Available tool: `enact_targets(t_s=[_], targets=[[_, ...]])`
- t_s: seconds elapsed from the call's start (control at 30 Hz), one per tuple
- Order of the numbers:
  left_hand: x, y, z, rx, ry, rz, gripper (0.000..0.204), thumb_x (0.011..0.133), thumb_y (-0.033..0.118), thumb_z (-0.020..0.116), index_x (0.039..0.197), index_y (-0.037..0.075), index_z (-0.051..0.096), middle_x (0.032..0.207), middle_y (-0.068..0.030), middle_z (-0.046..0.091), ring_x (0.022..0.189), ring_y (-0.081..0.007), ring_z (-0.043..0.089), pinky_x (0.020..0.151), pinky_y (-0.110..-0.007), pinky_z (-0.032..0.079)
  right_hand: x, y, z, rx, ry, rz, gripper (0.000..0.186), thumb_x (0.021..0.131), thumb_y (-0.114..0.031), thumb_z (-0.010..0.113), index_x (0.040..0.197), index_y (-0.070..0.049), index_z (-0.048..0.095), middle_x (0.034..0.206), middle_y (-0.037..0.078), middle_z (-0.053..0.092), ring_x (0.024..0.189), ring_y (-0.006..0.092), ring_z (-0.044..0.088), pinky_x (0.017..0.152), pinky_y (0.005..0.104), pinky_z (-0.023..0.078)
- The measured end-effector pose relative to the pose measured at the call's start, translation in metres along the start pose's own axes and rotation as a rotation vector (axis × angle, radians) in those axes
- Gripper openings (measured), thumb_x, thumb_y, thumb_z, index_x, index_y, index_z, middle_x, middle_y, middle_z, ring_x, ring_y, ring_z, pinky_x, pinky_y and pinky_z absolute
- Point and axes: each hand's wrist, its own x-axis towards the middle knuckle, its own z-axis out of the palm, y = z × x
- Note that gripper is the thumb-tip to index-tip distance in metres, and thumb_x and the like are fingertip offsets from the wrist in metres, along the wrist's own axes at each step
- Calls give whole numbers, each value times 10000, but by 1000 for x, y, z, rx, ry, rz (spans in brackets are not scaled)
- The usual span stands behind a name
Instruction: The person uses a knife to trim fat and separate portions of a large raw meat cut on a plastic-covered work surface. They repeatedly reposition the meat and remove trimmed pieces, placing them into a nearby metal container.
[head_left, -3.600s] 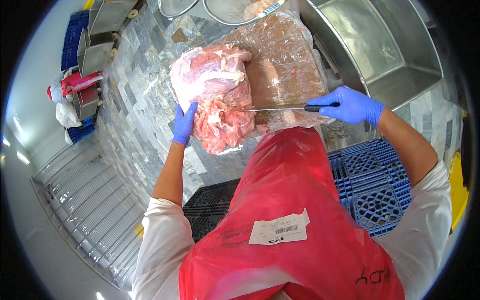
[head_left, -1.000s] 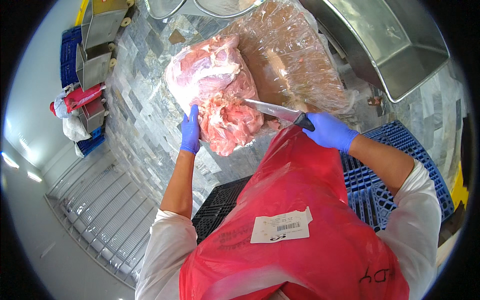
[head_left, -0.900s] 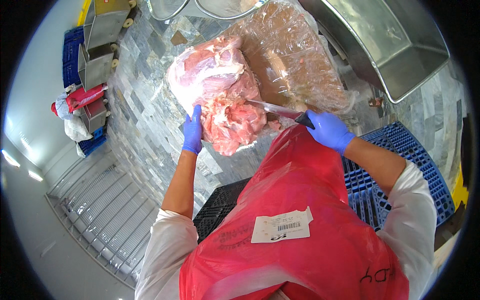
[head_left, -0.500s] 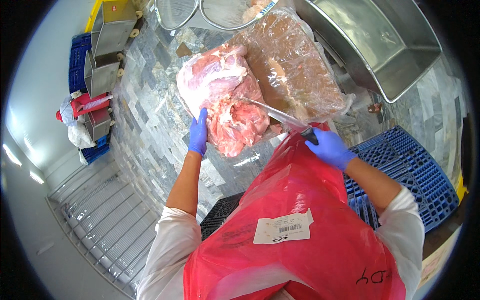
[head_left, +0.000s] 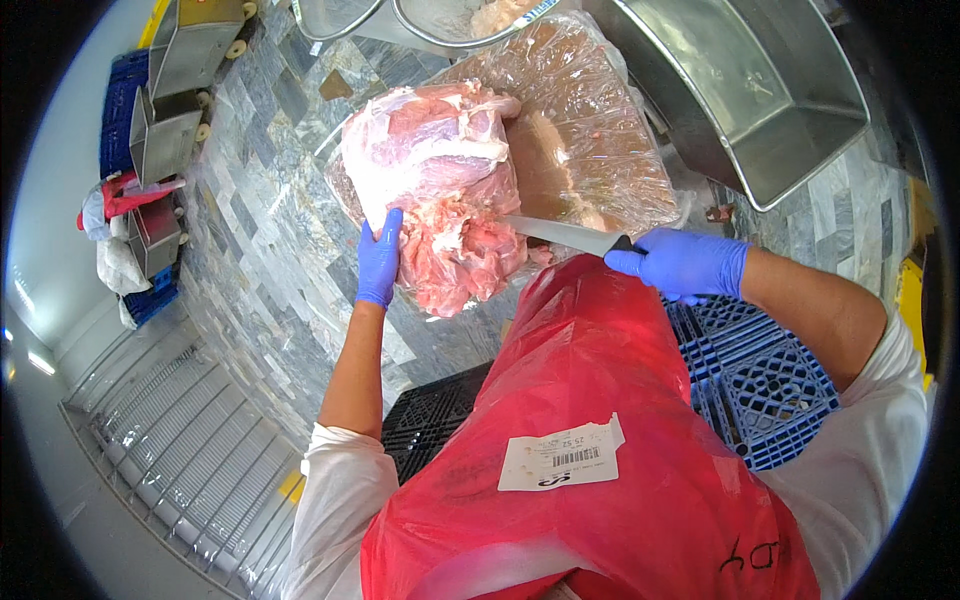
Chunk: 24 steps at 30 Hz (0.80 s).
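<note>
A large slab of raw pink meat (head_left: 430, 140) lies on a plastic-wrapped brown block (head_left: 590, 130), with ragged cut flesh at its near end. My left hand (head_left: 378, 262), in a blue glove, grips the meat's near left edge; some of its fingers are hidden against the flesh. In my blue-gloved right hand (head_left: 690, 263) is a knife (head_left: 565, 234) with a dark handle. Its blade points left, and the tip meets the right side of the ragged flesh.
A deep steel tub (head_left: 790, 120) stands at the far right, and metal-rimmed round containers (head_left: 440, 25) at the far edge. Blue plastic pallets (head_left: 765, 385) lie right of my red apron. Steel bins (head_left: 165, 135) and a person in red and white (head_left: 125, 205) are at left.
The knife has turned flatter, and my right hand has shifted right and slightly up. My left hand stays at the meat's edge. The whole view has drifted a little left.
</note>
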Motion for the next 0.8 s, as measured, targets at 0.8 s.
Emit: enact_targets(t_s=[0.8], targets=[[3, -2, -10, -37, -66, -48, 816, 968, 480, 711, 1499, -83, 453, 1486, -204, 544, 1312, -269, 540, 1116, -392, 412, 133, 101, 146, -242, 1017, -482, 482, 963, -545, 648, 979, -67, 594, 652, 172, 652, 569, 365, 668, 511, 492, 522]])
